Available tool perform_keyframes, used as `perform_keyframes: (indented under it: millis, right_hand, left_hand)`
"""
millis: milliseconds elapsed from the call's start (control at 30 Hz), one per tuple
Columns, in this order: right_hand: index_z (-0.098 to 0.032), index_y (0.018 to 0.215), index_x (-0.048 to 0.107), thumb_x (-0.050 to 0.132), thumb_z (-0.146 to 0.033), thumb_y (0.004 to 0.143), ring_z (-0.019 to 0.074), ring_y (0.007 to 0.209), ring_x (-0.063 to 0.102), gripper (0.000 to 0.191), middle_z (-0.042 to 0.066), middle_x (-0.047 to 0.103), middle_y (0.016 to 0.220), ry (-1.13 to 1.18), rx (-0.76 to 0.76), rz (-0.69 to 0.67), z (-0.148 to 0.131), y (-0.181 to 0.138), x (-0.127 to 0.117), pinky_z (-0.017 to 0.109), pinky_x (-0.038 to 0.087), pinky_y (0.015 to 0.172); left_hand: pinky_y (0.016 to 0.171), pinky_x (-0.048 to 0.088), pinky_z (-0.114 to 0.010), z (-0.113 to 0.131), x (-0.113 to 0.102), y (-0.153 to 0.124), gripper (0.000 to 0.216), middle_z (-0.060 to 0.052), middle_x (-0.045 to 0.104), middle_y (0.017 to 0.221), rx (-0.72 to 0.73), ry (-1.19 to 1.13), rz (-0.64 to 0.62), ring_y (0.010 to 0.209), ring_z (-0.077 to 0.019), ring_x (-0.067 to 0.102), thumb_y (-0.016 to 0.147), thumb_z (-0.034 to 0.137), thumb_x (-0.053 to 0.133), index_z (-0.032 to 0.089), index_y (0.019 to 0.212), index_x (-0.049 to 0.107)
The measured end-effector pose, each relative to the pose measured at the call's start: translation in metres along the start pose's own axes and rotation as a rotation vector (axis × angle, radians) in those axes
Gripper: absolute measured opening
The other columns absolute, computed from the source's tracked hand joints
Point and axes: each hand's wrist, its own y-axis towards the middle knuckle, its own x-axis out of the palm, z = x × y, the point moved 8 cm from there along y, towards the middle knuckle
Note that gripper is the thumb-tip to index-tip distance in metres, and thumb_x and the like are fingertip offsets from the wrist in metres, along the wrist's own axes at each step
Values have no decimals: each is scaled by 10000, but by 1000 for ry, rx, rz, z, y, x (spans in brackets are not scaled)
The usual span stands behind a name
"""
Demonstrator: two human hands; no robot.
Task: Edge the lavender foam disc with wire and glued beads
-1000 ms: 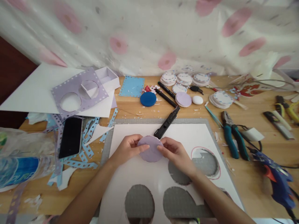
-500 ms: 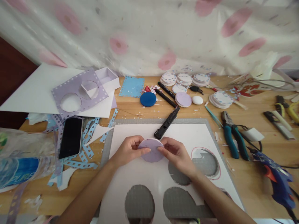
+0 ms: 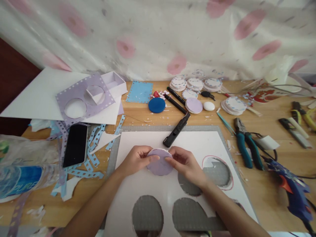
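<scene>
The left hand (image 3: pixel 137 161) and right hand (image 3: pixel 184 163) are pinching a purple disc (image 3: pixel 160 166) by its opposite edges. The disc is being held between them, over a holed white board (image 3: pixel 138 187); a black tool (image 3: pixel 176 130) is lying just beyond the hands, and pliers (image 3: pixel 243 144) are resting farther right.

A thin round disc (image 3: pixel 160 166), faced in pale purple, is held upright or tilted at its two sides by the left hand (image 3: pixel 136 160) and the right hand (image 3: pixel 185 163), with each thumb pressed on the purple face and the other fingers curled behind. A rough, slightly uneven white edge is seen along its far rim, and the purple face is turned towards the camera. The disc is framed against a white board (image 3: pixel 168 188), but whether the board is touched cannot be told
</scene>
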Motion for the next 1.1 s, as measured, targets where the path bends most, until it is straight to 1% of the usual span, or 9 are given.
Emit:
perform_keyframes:
  millis: [300, 467, 567, 667, 733, 800, 867, 967, 1100]
  right_hand:
    - [-185, 727, 529, 629, -481, 817, 100, 585, 426, 326, -19, 485, 651, -26, -16, 3, -1, 1, 0, 225, 370, 520]
    - [-195, 896, 575, 646, -450, 812, 125, 684, 530, 277, 8, 587, 771, 30, -47, 18, -6, 2, 1, 238, 449, 611]
    - [-197, 880, 585, 651, -421, 817, 131, 708, 550, 242, 16, 602, 788, 9, -86, 18, -10, 2, 1, 249, 466, 640]
    - [-199, 827, 592, 639, -396, 832, 129, 683, 537, 202, 10, 582, 754, -38, -160, 124, -18, -1, -10, 247, 458, 619]
    - [-205, 839, 596, 631, -365, 844, 137, 715, 543, 164, 18, 583, 779, -56, -248, 205, -26, -5, -18, 253, 458, 637]
    - [-210, 848, 596, 618, -343, 857, 146, 740, 548, 135, 25, 585, 793, -91, -313, 228, -31, -7, -20, 263, 461, 655]
    - [-212, 860, 600, 612, -337, 862, 155, 754, 556, 126, 30, 589, 799, -147, -331, 188, -31, -7, -15, 275, 467, 677]
    - [-211, 890, 617, 613, -352, 861, 159, 751, 570, 144, 32, 608, 801, -221, -295, 104, -25, -5, -6, 277, 470, 682]
    - [-202, 837, 632, 630, -361, 848, 148, 706, 568, 160, 24, 612, 757, -204, -246, 129, -22, -4, -7, 257, 463, 640]
  left_hand:
    - [515, 345, -198, 4, 0, 0, 367, 14, 521, 601, 20, 9, -3, 554, -92, 451, 727, 464, 698, 101, 729, 641]
    - [573, 400, -200, 3, -7, 1, 308, 9, 587, 659, 36, -123, 102, 603, -101, 516, 718, 414, 730, 120, 779, 659]
    - [620, 437, -207, 2, -9, 1, 274, -4, 636, 745, 39, -201, 120, 656, -110, 562, 714, 361, 749, 138, 849, 666]
    - [665, 467, -232, 4, -5, -1, 266, -20, 652, 777, 49, -166, 77, 710, -140, 599, 696, 329, 764, 142, 856, 665]
    - [726, 479, -255, 7, -1, -2, 267, -42, 669, 840, 88, -78, 45, 779, -165, 616, 713, 330, 747, 146, 892, 675]
    - [763, 473, -259, 12, 1, -3, 299, -51, 677, 899, 147, 35, 58, 830, -177, 612, 714, 337, 741, 155, 944, 683]
    - [731, 459, -237, 14, -1, -4, 296, -35, 673, 866, 183, 125, 114, 805, -167, 594, 722, 359, 729, 161, 938, 690]
    - [617, 413, -203, 11, -3, -5, 260, -2, 629, 732, 161, 163, 168, 687, -132, 545, 769, 400, 678, 149, 835, 692]
    - [537, 345, -186, 8, -5, -4, 263, 23, 543, 628, 136, 158, 171, 593, -99, 471, 741, 390, 705, 130, 731, 661]
